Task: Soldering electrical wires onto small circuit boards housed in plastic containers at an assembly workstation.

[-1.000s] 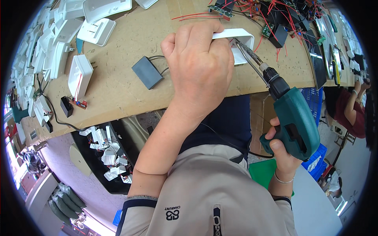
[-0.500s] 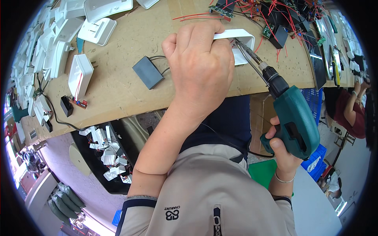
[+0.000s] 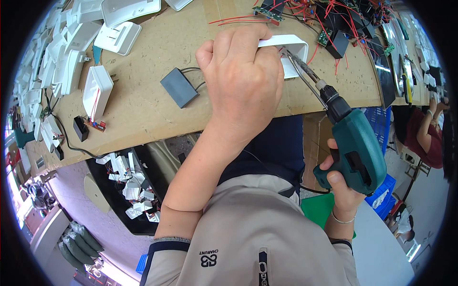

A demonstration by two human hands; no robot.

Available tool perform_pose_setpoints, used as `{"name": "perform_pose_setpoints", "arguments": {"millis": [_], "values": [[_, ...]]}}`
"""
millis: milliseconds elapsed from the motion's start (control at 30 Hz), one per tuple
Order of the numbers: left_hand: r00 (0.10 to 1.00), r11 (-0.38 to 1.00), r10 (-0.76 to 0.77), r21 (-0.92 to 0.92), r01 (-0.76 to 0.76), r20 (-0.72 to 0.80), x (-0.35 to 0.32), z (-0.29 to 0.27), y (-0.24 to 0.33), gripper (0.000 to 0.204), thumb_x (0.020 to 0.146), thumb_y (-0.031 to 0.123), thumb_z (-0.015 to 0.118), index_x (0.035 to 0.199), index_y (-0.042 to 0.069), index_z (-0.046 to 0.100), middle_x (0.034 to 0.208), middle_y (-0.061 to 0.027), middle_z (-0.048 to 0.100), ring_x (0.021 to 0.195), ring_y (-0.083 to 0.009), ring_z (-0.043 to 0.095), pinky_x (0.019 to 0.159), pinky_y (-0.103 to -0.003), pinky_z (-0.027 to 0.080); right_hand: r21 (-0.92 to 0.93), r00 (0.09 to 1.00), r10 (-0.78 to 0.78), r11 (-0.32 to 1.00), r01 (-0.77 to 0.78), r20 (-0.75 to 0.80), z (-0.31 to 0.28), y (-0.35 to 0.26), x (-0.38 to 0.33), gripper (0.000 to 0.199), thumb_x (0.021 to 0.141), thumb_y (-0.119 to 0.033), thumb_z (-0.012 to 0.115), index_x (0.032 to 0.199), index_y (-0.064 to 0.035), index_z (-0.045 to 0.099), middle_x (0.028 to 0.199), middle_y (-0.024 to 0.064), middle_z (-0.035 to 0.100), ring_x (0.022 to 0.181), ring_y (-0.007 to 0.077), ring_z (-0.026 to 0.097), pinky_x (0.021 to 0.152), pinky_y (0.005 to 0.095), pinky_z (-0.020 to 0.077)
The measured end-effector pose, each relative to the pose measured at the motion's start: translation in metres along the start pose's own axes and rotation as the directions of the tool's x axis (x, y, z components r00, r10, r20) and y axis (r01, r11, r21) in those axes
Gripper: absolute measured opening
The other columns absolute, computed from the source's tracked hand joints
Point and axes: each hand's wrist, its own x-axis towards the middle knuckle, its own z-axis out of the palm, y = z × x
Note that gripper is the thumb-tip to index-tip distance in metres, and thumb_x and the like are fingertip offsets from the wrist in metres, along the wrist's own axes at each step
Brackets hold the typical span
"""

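My left hand (image 3: pixel 244 81) is closed around a white plastic housing (image 3: pixel 298 44) above the table, its open side turned to the right. My palm and fingers hide much of the housing. My right hand (image 3: pixel 341 178) grips the handle of a green soldering gun (image 3: pixel 359 145) with a thin feed tube beside its barrel. Its tip is at the mouth of the housing; whether it touches anything inside, I cannot tell. A dark grey box (image 3: pixel 179 88) with black leads lies left of my left hand.
White housings (image 3: pixel 76 35) are heaped along the left of the cardboard-covered table (image 3: pixel 157 121). Red wires and circuit boards (image 3: pixel 329 28) pile up at the back right. Below the table's front edge, a black bin (image 3: pixel 124 209) holds white parts. Another person (image 3: pixel 422 128) sits far right.
The soldering gun has drawn back slightly toward me, its tip a little lower in the housing's opening. My left hand and the housing are nearly unmoved.
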Motion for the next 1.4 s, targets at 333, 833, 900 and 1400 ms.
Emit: {"name": "perform_pose_setpoints", "arguments": {"millis": [333,833,900,1400], "values": [[0.999,0.999,-0.034,-0.035,0.034,0.011,0.0,0.001,0.0,0.007,0.066,0.005,0.063,0.064,0.005,0.057,0.095,-0.0026,0.058,0.088,-0.02,0.052,0.077,-0.037,0.031,0.06,0.999,-0.045,0.997,0.046,-0.024,-0.005,0.002,-0.007,0.07,0.073,-0.027,0.077,0.124,0.0071,0.044,0.109,0.0222,0.06,0.07,0.0167,0.062,0.061,0.0255,0.0518],[0.996,0.995,-0.07,-0.067,0.074,0.06,0.002,-0.003,0.0,0.009,0.065,0.006,0.068,0.074,0.004,0.065,0.097,-0.0033,0.058,0.089,-0.0217,0.052,0.077,-0.037,0.031,0.259,0.998,0.011,0.966,0.006,-0.065,-0.015,0.008,-0.009,0.073,0.076,-0.031,0.074,0.126,0.0075,0.038,0.11,0.0234,0.056,0.067,0.0173,0.061,0.055,0.0255,0.0518],[0.995,0.995,-0.072,-0.06,0.076,0.065,0.002,-0.004,0.0,0.009,0.065,0.006,0.068,0.074,0.004,0.065,0.097,-0.0032,0.058,0.09,-0.0217,0.052,0.077,-0.037,0.032,0.318,0.998,0.02,0.948,-0.003,-0.052,-0.019,0.014,-0.01,0.072,0.078,-0.03,0.073,0.128,0.0069,0.036,0.113,0.0241,0.054,0.067,0.0173,0.061,0.054,0.0259,0.0516],[0.997,0.997,-0.072,-0.012,0.072,0.035,0.005,-0.004,0.002,0.003,0.068,0.004,0.069,0.07,0.004,0.067,0.09,-0.0038,0.062,0.082,-0.0207,0.056,0.075,-0.032,0.039,0.725,0.996,0.041,0.683,-0.086,0.08,-0.032,0.039,-0.008,0.062,0.09,-0.024,0.058,0.138,0.0012,0.027,0.123,0.0251,0.048,0.069,0.0169,0.055,0.055,0.0275,0.0495]]}}
